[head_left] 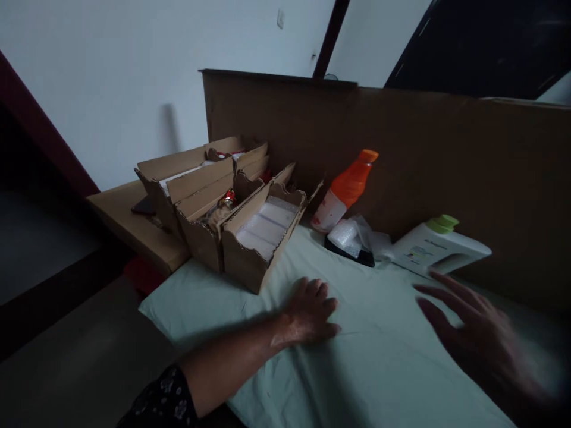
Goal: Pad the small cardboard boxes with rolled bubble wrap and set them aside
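Observation:
My left hand [311, 313] rests on the pale green cloth [375, 351], palm down with its fingers spread and nothing in it. Just beyond it stands a cardboard bin [244, 258] with flat white, wrapped-looking contents. My right hand [477, 333], a little blurred, hovers at the right with its fingers apart and holds nothing. Closest to its fingertips lies a white jug [441, 248] with a green cap, tipped on its side. An orange-capped bottle [345, 190] with a white label leans against the cardboard behind.
Clear plastic packaging [352, 236] sits on a black tray [363, 258] between bottle and jug. More cardboard bins [196, 178] hold assorted items at the left, partly over a brown box [129, 217]. A tall cardboard panel [423, 142] walls off the back.

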A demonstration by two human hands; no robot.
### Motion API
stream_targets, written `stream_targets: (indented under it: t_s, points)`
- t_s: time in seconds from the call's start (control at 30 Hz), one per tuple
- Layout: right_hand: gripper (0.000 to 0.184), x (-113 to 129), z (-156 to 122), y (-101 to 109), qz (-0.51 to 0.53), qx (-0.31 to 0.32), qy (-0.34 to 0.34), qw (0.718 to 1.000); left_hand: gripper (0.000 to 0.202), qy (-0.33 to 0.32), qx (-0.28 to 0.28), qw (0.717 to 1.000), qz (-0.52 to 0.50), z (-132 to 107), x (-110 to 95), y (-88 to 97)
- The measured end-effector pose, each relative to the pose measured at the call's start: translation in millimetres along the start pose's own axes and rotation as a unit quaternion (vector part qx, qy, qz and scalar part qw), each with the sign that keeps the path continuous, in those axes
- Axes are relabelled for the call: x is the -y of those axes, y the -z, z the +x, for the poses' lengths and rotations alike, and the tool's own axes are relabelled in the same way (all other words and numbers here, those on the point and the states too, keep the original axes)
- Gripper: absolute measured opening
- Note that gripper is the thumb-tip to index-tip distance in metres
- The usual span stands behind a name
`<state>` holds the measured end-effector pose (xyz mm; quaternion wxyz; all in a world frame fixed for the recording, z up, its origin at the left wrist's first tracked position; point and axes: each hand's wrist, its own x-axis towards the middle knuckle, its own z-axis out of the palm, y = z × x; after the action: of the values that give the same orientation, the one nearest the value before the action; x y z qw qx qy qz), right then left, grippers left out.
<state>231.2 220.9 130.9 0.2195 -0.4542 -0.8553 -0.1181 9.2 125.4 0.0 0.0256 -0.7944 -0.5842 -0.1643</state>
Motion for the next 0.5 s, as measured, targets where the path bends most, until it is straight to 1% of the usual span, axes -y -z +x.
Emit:
stream_targets:
  t_s: [0.03,0.07,0.17,0.2,0.27,0.3,0.37,0.43,0.5]
  points:
    - [0.035,25,23,-2,0.045,-0.025,0.065,0.997,0.058,0.001,-0.006,1.000,-0.002,0,1,1.0]
    - [0.034,53,48,-1,0.074,-0.027,0.121,0.990,0.058,0.003,-0.011,1.000,-0.004,1,1,2.3]
    - [0.034,141,118,7,0.101,0.004,0.235,0.967,0.055,0.004,-0.011,1.000,-0.005,2,2,6.8]
    - [0.034,169,138,9,0.088,0.035,0.266,0.959,0.054,0.007,-0.010,1.000,-0.004,3,3,8.0]
    - [0.034,214,170,9,0.015,0.127,0.283,0.951,0.052,0.009,-0.015,1.000,-0.002,5,3,9.3]
    - [0.034,232,183,6,-0.023,0.175,0.276,0.945,0.052,0.010,-0.021,1.000,-0.002,6,3,9.4]
    - [0.033,255,201,-7,-0.081,0.251,0.252,0.931,0.052,0.012,-0.031,0.999,-0.003,6,4,9.4]
    - [0.030,264,214,-25,-0.104,0.289,0.240,0.921,0.051,0.015,-0.035,0.999,-0.008,6,5,9.7]
    - [0.029,264,223,-43,-0.110,0.309,0.240,0.914,0.049,0.017,-0.032,0.999,-0.017,5,6,11.3]
